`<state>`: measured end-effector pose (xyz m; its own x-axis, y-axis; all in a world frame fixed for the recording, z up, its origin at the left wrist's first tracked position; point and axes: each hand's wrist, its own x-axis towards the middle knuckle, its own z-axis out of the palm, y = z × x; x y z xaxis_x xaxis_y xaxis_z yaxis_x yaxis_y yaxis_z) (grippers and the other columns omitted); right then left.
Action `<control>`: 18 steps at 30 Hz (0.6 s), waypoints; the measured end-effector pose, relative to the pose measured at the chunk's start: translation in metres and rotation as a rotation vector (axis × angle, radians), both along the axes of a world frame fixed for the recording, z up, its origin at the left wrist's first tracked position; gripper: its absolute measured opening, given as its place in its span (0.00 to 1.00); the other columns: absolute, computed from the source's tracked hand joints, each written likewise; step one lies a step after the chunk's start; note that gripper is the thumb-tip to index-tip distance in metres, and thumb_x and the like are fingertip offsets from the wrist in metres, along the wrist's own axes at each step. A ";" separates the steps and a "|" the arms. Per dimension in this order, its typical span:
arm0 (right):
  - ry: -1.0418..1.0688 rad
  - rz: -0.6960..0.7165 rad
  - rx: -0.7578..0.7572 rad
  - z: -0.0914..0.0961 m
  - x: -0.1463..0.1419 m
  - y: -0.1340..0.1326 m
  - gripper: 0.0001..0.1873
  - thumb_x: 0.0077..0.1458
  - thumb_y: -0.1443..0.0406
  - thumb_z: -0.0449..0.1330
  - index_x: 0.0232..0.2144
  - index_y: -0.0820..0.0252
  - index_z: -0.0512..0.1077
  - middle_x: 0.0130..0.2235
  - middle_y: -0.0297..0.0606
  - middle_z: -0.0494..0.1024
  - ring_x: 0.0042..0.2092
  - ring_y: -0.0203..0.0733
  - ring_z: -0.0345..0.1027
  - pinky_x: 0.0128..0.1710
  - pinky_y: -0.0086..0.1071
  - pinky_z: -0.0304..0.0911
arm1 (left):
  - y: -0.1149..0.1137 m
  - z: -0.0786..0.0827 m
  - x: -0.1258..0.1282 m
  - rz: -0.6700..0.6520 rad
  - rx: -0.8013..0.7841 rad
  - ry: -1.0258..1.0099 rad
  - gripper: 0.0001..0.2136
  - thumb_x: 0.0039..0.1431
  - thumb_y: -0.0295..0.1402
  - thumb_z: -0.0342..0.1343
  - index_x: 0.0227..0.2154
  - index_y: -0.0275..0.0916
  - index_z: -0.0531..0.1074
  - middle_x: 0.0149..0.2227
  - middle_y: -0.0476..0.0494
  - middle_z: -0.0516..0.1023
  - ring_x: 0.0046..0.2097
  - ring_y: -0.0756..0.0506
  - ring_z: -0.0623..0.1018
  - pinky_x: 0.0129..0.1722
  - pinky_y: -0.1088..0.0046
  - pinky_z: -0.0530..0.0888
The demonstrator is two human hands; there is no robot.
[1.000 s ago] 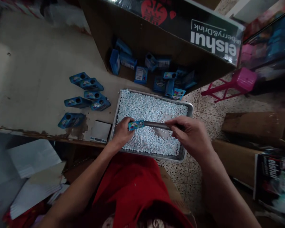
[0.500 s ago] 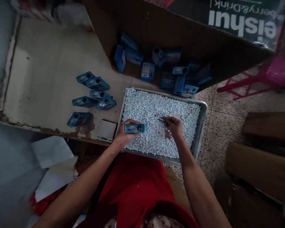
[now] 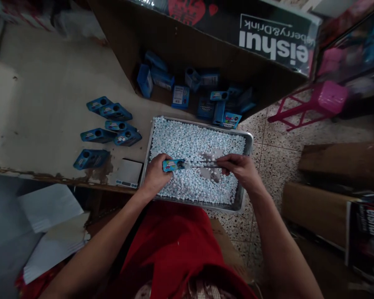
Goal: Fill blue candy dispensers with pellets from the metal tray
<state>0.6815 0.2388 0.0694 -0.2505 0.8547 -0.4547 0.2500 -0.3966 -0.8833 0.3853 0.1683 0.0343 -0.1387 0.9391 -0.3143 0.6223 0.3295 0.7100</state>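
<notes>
L hand [image 3: 156, 172]: fingers wrapped round a small blue printed carton [image 3: 172, 165], closed on it, no visible slack. Carton is over the tray, L of tray ctr, round opening toward R hand.

R hand [image 3: 237, 166]: pinch grip, thumb + fingers closed on the near end of a long narrow grey metal scoop [image 3: 216, 165]. Scoop has small pale blue-white round pellets along it, far end at the carton opening. Can't tell if the tip is actually inside or just at the edge.

Below both: shallow rectangular silver metal tray [image 3: 248, 143], most of its floor covered w/ loose pellets [image 3: 180, 137]; bare patch approx under the scoop.

Step, my read: filling, i.e. loaded scoop lined up w/ opening, pour at or near start. Next move prob calls for L hand steady, R hand raising its end so pellets run down into the carton. Keep scoop on the hole's axis; if it's off, pellets likely drop back in tray (minor).

Nearby: flat white digital scale [image 3: 129, 171] just beside tray's L edge; six more blue cartons [image 3: 107, 136] on the worn pale tabletop [image 3: 50, 83], at least one w/ pellets showing in its hole. More blue cartons inside big open cardboard box [image 3: 272, 50] beyond the tray.
</notes>
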 end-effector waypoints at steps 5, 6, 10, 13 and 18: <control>-0.252 0.187 0.165 0.058 -0.023 0.010 0.09 0.57 0.64 0.64 0.36 0.61 0.83 0.28 0.35 0.80 0.24 0.32 0.69 0.25 0.27 0.63 | 0.000 -0.003 0.013 -0.033 0.044 -0.022 0.15 0.45 0.22 0.55 0.37 0.41 0.73 0.38 0.46 0.79 0.41 0.42 0.78 0.43 0.67 0.72; -0.318 0.223 0.214 0.068 -0.027 0.010 0.08 0.57 0.66 0.63 0.36 0.61 0.83 0.29 0.35 0.81 0.26 0.33 0.70 0.26 0.27 0.64 | -0.002 -0.005 0.015 -0.026 0.048 -0.031 0.14 0.46 0.22 0.55 0.37 0.42 0.73 0.38 0.47 0.79 0.41 0.42 0.78 0.43 0.68 0.72; -0.472 0.350 0.392 0.096 -0.043 0.004 0.10 0.57 0.71 0.60 0.35 0.58 0.82 0.33 0.36 0.83 0.33 0.38 0.75 0.32 0.29 0.65 | -0.008 -0.014 0.019 0.039 0.032 -0.094 0.14 0.47 0.24 0.58 0.38 0.43 0.74 0.37 0.48 0.80 0.40 0.42 0.78 0.41 0.69 0.73; -0.483 0.399 0.510 0.107 -0.049 -0.004 0.10 0.58 0.71 0.60 0.36 0.57 0.82 0.35 0.37 0.83 0.37 0.40 0.76 0.37 0.32 0.67 | -0.011 -0.019 0.019 0.090 0.018 -0.218 0.15 0.47 0.26 0.61 0.40 0.43 0.75 0.40 0.49 0.81 0.42 0.43 0.79 0.43 0.68 0.73; -0.499 0.386 0.578 0.106 -0.044 -0.021 0.10 0.62 0.68 0.59 0.40 0.56 0.81 0.37 0.37 0.83 0.38 0.41 0.77 0.38 0.33 0.68 | -0.011 -0.027 0.021 0.148 0.032 -0.393 0.16 0.46 0.25 0.62 0.41 0.42 0.76 0.42 0.46 0.82 0.44 0.43 0.80 0.47 0.64 0.74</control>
